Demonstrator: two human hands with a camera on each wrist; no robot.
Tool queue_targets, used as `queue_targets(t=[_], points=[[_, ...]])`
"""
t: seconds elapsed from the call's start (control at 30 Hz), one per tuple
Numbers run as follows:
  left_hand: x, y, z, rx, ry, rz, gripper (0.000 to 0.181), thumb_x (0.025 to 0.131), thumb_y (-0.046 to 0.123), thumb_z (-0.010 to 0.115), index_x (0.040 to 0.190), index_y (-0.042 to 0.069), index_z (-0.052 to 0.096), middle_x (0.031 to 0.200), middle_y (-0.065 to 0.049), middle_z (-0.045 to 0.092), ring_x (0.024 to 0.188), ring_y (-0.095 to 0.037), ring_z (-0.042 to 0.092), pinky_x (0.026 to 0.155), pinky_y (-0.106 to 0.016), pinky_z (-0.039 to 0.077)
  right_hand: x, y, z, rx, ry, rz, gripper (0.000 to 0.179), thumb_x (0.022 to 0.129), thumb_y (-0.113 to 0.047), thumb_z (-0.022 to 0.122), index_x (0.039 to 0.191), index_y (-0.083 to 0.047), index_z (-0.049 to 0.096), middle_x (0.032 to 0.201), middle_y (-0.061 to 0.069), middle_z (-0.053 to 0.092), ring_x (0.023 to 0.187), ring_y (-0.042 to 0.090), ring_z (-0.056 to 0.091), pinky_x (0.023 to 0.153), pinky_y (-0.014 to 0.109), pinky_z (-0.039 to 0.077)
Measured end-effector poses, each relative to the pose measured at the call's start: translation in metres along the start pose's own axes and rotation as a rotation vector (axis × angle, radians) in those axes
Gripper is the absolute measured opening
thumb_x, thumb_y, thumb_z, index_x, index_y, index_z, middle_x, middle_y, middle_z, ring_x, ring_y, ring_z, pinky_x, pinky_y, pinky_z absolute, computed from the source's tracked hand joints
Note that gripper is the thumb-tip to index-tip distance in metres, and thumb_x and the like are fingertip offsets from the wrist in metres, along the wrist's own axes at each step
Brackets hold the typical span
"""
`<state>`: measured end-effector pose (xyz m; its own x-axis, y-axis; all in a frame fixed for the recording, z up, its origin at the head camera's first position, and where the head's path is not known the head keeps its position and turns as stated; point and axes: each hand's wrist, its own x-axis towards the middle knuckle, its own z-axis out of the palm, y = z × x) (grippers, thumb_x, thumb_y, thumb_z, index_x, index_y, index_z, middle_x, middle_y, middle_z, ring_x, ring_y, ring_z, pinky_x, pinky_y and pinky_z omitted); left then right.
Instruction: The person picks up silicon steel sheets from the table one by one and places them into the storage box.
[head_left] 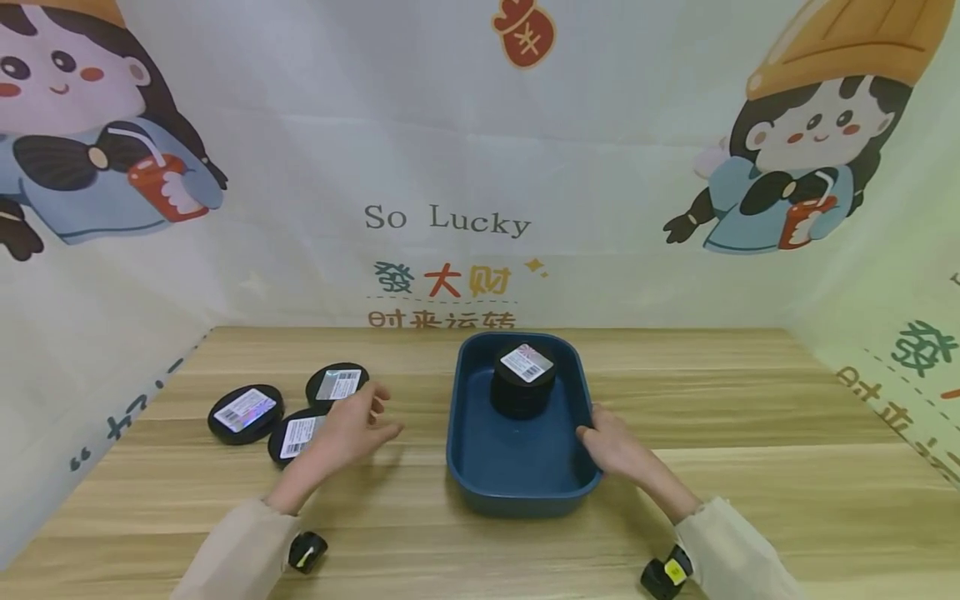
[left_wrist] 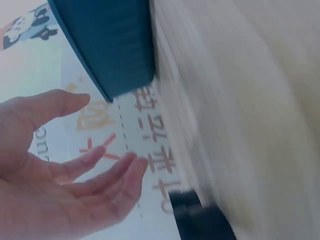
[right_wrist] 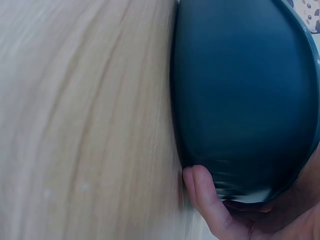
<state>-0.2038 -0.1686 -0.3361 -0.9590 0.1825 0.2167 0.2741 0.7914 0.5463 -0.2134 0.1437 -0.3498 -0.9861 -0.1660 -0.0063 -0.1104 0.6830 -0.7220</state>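
My left hand (head_left: 348,429) hovers over the table with fingers loosely bent and nothing in them. Beside and partly behind it lie black round discs with white barcode labels: one at the far left (head_left: 246,414), one at the back (head_left: 337,384), one at the front (head_left: 296,437) half hidden by the hand. My right hand (head_left: 615,446) grips the right wall of a blue rectangular bin (head_left: 510,504), thumb over the rim; in the right wrist view its fingers (right_wrist: 205,192) press the bin's outside. A stack of black discs (head_left: 522,383) stands in the bin's back part.
The wooden table (head_left: 712,400) carries the bin near its middle. A printed cloth (head_left: 450,150) with cartoon figures and lettering rises behind and along both sides. In the left wrist view, a dark object (left_wrist: 200,215) at the bottom is too blurred to identify.
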Motion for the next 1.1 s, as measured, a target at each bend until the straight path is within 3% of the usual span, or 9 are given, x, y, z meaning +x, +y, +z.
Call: queue_targets(t=[0.13,0.27,0.43,0.67,1.1], points=[[-0.008,-0.011,-0.011,0.060,0.024,-0.036,0.046,0.074,0.012,0.069,0.108,-0.009,0.045,0.101,-0.028,0.055,0.092,-0.039,0.054,0.077,-0.047,0.043,0.000,0.000,0.000,-0.006,0.010,-0.019,0.027,0.081,-0.002,0.041,0.102,0.014,0.046,0.082,0.023,0.055,0.059,0.025,0.057,0.041,0.031,0.045],[-0.017,-0.021,-0.022,0.117,0.030,-0.112,0.055,0.073,0.015,0.069,0.113,-0.009,0.040,0.108,-0.033,0.049,0.100,-0.047,0.046,0.079,-0.053,0.039,-0.001,0.001,-0.001,-0.012,0.011,-0.025,0.027,0.081,-0.003,0.042,0.101,0.014,0.047,0.080,0.021,0.055,0.057,0.025,0.056,0.041,0.032,0.045],[-0.024,-0.035,-0.031,0.166,0.047,-0.210,0.065,0.071,0.020,0.071,0.115,-0.015,0.037,0.110,-0.038,0.043,0.103,-0.051,0.040,0.081,-0.056,0.036,0.000,0.001,-0.001,-0.008,0.006,-0.017,0.028,0.081,-0.003,0.041,0.103,0.015,0.047,0.081,0.022,0.055,0.055,0.024,0.056,0.039,0.032,0.044],[-0.033,-0.053,-0.042,0.200,0.033,-0.261,0.080,0.067,0.027,0.075,0.114,-0.021,0.033,0.103,-0.042,0.041,0.098,-0.053,0.040,0.083,-0.058,0.034,-0.001,0.001,0.000,-0.018,0.019,-0.033,0.025,0.081,-0.002,0.042,0.099,0.013,0.049,0.081,0.022,0.056,0.058,0.025,0.056,0.040,0.031,0.044],[-0.041,-0.097,-0.077,0.124,0.019,-0.365,0.097,0.065,0.020,0.075,0.124,-0.024,0.013,0.112,-0.050,0.025,0.100,-0.057,0.033,0.083,-0.062,0.032,-0.001,0.001,0.000,0.012,0.008,-0.022,0.025,0.081,-0.002,0.041,0.099,0.013,0.049,0.078,0.021,0.056,0.051,0.023,0.056,0.038,0.033,0.044]])
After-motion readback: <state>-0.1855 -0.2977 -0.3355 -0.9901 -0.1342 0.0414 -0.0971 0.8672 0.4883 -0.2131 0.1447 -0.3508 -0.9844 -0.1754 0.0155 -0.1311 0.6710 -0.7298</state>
